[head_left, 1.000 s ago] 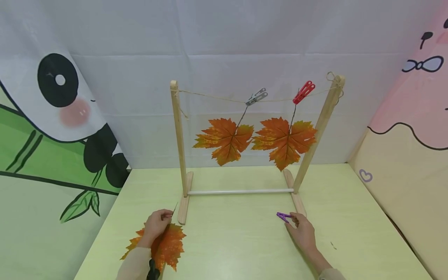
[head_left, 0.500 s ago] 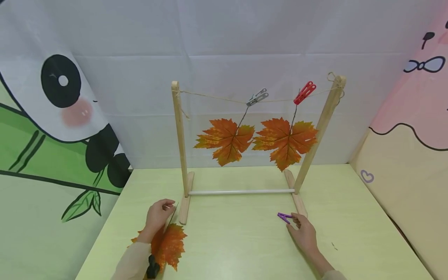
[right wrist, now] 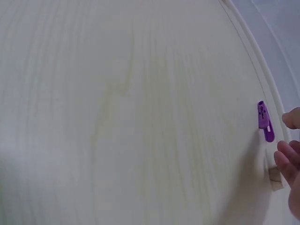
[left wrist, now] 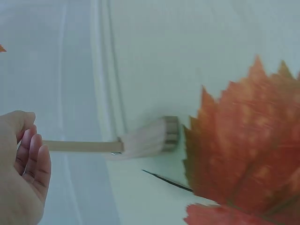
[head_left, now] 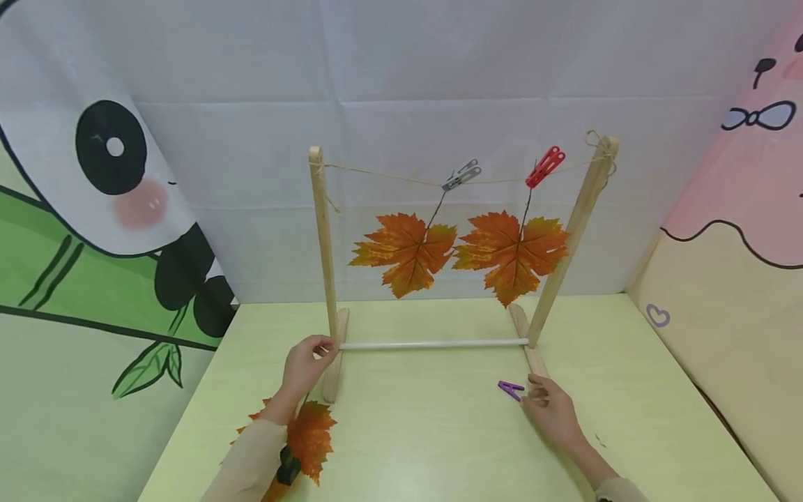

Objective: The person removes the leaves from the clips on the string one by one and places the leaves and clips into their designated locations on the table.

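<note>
white cloth at back | cartoon panel left | pink-cream panel right | tiny scrap on table

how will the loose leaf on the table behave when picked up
The loose leaf is probably light, since it looks thin. It may hold its shape, as the hanging leaves look spread; its slender stem might bend.

loose leaf partly behind left sleeve, right hand cropped in right wrist view

The small V-shaped plastic clothespin is purple, one slotted plastic clip grey, another clip red. Jagged, lobed leaves are mottled orange and yellow. The flat tabletop is grained pale yellow-green.
</note>
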`<state>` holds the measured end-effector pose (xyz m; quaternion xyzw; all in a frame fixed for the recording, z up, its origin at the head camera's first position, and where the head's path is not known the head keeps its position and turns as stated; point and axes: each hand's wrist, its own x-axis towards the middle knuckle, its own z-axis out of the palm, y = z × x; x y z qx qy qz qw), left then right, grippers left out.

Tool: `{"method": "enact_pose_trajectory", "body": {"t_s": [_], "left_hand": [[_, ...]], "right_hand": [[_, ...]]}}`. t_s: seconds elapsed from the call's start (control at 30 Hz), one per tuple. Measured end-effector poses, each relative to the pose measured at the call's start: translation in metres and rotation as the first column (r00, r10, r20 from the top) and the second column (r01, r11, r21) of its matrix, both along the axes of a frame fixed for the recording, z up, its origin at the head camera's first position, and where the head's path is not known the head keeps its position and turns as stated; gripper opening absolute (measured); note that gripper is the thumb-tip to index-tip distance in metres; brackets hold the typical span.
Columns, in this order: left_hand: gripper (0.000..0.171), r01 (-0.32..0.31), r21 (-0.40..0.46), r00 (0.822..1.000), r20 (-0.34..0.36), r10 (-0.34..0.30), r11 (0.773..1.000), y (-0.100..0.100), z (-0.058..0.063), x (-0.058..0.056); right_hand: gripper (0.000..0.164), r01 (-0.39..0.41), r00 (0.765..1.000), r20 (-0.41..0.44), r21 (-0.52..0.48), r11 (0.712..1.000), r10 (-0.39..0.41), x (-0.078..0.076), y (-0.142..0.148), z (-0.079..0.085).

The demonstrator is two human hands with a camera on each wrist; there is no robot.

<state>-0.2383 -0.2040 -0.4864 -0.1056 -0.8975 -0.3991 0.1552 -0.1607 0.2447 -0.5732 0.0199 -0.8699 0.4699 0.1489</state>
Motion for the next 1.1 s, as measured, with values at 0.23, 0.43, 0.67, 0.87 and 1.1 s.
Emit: {"method": "enact_pose_trajectory", "body": {"t_s": [0.23, 0.43, 0.67, 0.87, 1.1], "left_hand": [[0.014, 0.02, 0.021, 0.998, -0.052, -0.019, 1.0, 0.017, 0.028, -0.009], [0.015, 0.029, 0.017, 0.995, -0.101, -0.028, 0.999, 0.028, 0.054, -0.016], [0.015, 0.079, -0.016, 0.988, -0.13, -0.08, 0.997, 0.039, 0.084, -0.018], [0.017, 0.114, -0.06, 0.978, -0.17, -0.123, 0.992, 0.049, 0.106, -0.019], [0.017, 0.137, -0.042, 0.968, -0.204, -0.143, 0.99, 0.059, 0.131, -0.023]], "right_hand": [[0.042, -0.083, 0.989, -0.111, 0.095, 0.992, 0.093, -0.003, 0.005, 0.032], [0.043, -0.118, 0.977, -0.152, 0.187, 0.975, 0.147, -0.01, 0.01, 0.061], [0.042, -0.136, 0.967, -0.176, 0.254, 0.958, 0.184, -0.022, 0.012, 0.098], [0.041, -0.14, 0.951, -0.229, 0.283, 0.949, 0.209, -0.034, 0.012, 0.133], [0.043, -0.157, 0.926, -0.277, 0.34, 0.927, 0.258, -0.038, 0.011, 0.165]]}}
